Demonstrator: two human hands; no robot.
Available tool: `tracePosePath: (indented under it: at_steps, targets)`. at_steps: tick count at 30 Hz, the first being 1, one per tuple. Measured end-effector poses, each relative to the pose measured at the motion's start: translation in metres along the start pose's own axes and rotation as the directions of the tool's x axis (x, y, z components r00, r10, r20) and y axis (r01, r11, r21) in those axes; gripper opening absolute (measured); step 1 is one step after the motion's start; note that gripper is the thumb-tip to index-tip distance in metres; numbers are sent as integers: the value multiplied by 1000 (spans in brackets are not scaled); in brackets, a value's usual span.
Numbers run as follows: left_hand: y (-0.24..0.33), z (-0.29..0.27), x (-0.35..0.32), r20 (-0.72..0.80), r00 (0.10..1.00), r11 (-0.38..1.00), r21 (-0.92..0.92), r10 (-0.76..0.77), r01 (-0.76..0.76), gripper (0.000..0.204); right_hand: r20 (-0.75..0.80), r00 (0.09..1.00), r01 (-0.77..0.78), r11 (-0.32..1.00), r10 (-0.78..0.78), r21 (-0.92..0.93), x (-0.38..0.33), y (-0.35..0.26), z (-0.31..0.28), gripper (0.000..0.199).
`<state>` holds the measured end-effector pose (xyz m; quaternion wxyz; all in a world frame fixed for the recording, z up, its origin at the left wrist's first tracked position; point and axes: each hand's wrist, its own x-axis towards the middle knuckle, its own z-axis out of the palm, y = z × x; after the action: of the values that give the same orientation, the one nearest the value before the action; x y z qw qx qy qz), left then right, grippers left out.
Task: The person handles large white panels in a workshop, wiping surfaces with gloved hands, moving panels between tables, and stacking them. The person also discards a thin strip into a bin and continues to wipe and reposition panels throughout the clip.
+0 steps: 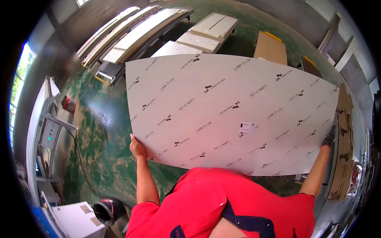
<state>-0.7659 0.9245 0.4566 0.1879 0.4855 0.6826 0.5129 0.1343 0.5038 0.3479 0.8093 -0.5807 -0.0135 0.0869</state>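
I hold a large white panel (222, 107) with small dark printed marks and a small sticker, flat in front of me above the green floor. My left hand (137, 149) is bare and grips the panel's near left corner edge. My right hand (329, 139) wears a dark glove and grips the panel's right edge. Both arms stretch wide apart. My red shirt fills the lower middle of the view.
Stacks of white boards (139, 31) lie at the far left, with more white panels (206, 35) and a brown board (270, 48) beyond. A grey-white machine (45, 127) stands at left. Rough brown board edges (343, 146) run along the right.
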Motion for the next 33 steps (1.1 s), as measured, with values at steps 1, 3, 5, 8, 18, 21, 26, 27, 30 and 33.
tracePosePath:
  at_steps: [1, 3, 5, 8, 18, 21, 26, 27, 30, 33]
  targets:
    - [5, -5, -4, 6, 1000, 1000, 7, 16, -16, 66, -1, 1000, -10, 1000, 10, 24, 0, 0, -6, 68]
    - [15, -24, -31, 31, 999, 999, 32, 21, -22, 66, -11, 999, -36, 999, 36, 35, 3, -8, -27, 66]
    - [10, -19, -38, 46, 999, 998, 64, 24, -27, 67, -14, 998, -58, 997, 59, 43, 15, -10, -31, 64]
    - [26, 66, 15, 35, 997, 995, 72, 72, -75, 67, -12, 998, -66, 990, 68, 123, 57, 19, 12, 62]
    - [71, 355, 137, 312, 948, 990, 105, 59, -96, 66, -203, 979, -29, 999, 33, 23, 106, 9, 39, 63]
    - [121, 467, 167, 437, 900, 993, 103, 12, -63, 66, -334, 942, 17, 1000, -16, 1, 106, -10, 53, 63]
    - [205, 624, 210, 571, 821, 962, 224, -1, -155, 71, -503, 862, 37, 998, -56, -48, 108, -38, 93, 63]
    - [213, 654, 217, 596, 801, 938, 245, 55, -247, 71, -525, 849, 38, 998, -61, -56, 110, -40, 101, 63]
    - [244, 748, 221, 667, 740, 927, 217, 89, -307, 73, -580, 811, 36, 997, -72, -73, 126, -35, 108, 63]
    - [262, 837, 225, 697, 711, 914, 224, 92, -338, 74, -613, 786, 23, 996, -75, -92, 166, -24, 124, 63]
